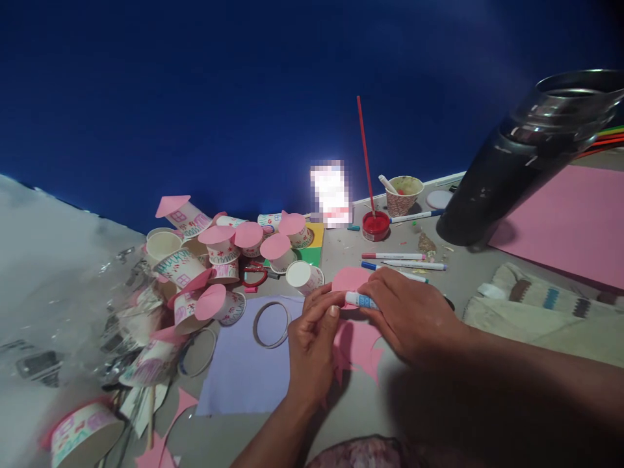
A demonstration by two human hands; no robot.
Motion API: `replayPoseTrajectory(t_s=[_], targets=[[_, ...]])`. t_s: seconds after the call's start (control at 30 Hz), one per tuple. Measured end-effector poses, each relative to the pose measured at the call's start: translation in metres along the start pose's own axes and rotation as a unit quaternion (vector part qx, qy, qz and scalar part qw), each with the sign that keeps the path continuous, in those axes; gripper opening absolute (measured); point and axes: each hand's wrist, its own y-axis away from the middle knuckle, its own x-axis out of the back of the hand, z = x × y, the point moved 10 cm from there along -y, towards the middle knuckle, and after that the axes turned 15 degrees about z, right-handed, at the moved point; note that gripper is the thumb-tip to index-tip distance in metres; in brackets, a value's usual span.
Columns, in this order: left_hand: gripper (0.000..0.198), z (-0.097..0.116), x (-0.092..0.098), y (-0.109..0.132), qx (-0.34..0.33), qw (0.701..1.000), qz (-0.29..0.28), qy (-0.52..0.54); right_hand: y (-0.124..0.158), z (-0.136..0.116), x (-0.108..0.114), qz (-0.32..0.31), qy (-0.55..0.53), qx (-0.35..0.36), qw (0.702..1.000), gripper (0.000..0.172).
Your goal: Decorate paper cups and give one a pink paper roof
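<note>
My right hand (414, 312) is closed around a white and blue glue stick (359, 299), its tip lying over a pink paper piece (348, 278). My left hand (312, 338) pinches the end of the glue stick and the near edge of that pink paper, fingers closed. More pink paper cut-outs (361, 348) lie on the table just below both hands. A lilac paper sheet (244, 364) with a tape ring (271, 324) on it lies left of my left hand.
A heap of decorated paper cups with pink paper lids (219, 260) fills the left. A red paint pot with a brush (375, 225), markers (392, 256), a cup (403, 194), a black metal flask (517, 162), a pink sheet (570, 221) and folded cloth (536, 312) lie behind and right.
</note>
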Motion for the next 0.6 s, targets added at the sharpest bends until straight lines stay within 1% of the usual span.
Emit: replayPoseTrajectory(t_s=[0.1,0.2,0.4,0.6], targets=[[0.023,-0.0035,0.0004,0.0002,0.01,1.0,0.004,0.006,-0.0009,-0.0022,0.0029,0.013,-0.014,0.005,1.0,0.019],[0.022,-0.0059,-0.0005,0.0013,0.024,1.0,-0.001,0.015,-0.0017,0.0015,0.0035,0.009,-0.021,-0.015,1.0,0.018],[0.023,0.0005,-0.0028,0.0028,0.015,0.999,-0.011,0.03,-0.0026,0.0073,0.0029,-0.006,-0.023,-0.039,0.999,0.016],[0.023,-0.0031,-0.0016,0.0019,0.018,0.999,-0.009,0.033,-0.0017,0.0022,-0.002,-0.034,-0.026,-0.021,0.999,0.014]])
